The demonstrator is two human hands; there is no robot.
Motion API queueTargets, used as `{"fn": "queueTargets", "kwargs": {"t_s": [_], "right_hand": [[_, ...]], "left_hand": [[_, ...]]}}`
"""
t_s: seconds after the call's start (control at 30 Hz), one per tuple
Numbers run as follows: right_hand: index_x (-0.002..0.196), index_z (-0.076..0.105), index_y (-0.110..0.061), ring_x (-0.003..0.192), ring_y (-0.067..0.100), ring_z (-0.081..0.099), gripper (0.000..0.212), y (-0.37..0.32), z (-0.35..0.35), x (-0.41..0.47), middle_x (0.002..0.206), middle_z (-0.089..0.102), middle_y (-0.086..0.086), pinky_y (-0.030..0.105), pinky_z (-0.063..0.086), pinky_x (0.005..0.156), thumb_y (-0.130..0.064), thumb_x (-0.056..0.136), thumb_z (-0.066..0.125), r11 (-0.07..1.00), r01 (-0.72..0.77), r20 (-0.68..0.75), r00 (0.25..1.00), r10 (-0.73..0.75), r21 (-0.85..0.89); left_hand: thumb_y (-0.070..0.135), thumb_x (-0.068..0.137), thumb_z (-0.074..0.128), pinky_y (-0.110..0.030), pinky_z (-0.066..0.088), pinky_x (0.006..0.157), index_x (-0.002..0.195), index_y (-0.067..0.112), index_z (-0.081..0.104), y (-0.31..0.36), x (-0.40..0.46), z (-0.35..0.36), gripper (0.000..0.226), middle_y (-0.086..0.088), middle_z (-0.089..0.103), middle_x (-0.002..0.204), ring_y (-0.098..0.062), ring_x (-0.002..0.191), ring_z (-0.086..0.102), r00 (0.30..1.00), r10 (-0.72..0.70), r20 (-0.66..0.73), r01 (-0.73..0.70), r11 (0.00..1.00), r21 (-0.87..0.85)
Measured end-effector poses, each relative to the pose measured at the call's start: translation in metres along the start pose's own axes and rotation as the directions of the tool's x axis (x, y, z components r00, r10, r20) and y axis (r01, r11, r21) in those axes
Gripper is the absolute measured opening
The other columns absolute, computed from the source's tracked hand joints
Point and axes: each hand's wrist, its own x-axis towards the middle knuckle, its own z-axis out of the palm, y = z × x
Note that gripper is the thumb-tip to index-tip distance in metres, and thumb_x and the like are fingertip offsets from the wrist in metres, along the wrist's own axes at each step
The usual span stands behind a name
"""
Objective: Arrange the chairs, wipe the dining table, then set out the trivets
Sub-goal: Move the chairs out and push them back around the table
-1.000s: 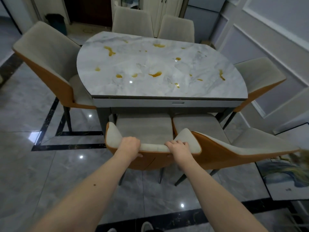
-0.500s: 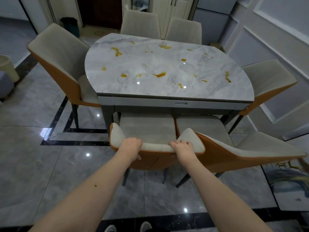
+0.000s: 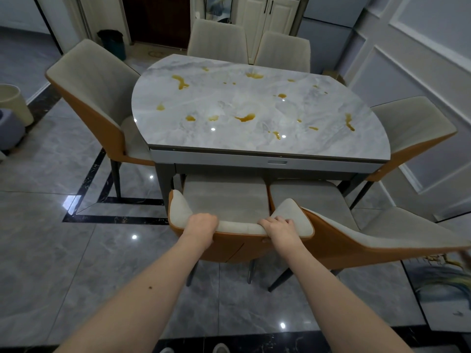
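Head view: near chair held at the dining surface

Both hands curl over the top edge of the near chair (image 3: pixel 239 228): left hand (image 3: pixel 201 224) and right hand (image 3: pixel 279 226), each grip wrapped on the backrest, likely to steer it squarely. Its seat sits partly under the surface (image 3: pixel 254 149). Amber spills (image 3: pixel 246 118) dot the surface, unwiped. A second chair (image 3: pixel 356 240) stands askew just beside the held one. No trivets visible.

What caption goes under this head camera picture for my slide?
Both hands, left and right, grip a chair back at a stained table.
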Motion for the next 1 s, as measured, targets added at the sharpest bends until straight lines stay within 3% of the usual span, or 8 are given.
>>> {"fn": "queueTargets", "kwargs": {"t_s": [1.0], "right_hand": [[0.127, 0.046, -0.027, 0.119, 0.024, 0.045, 0.042, -0.004, 0.0039, 0.0, 0.127, 0.054, 0.0, 0.044, 0.03, 0.104, -0.016, 0.089, 0.06, 0.999, -0.035, -0.038, 0.999, 0.036, 0.016]], "left_hand": [[0.026, 0.086, 0.067, -0.033, 0.046, 0.088, 0.118, 0.012, 0.054, -0.0009, -0.0006, -0.0005, 0.038, -0.008, 0.061, 0.117, -0.025, 0.108, 0.059, 1.0, 0.012, 0.006, -0.012, 1.0, -0.004]]}}
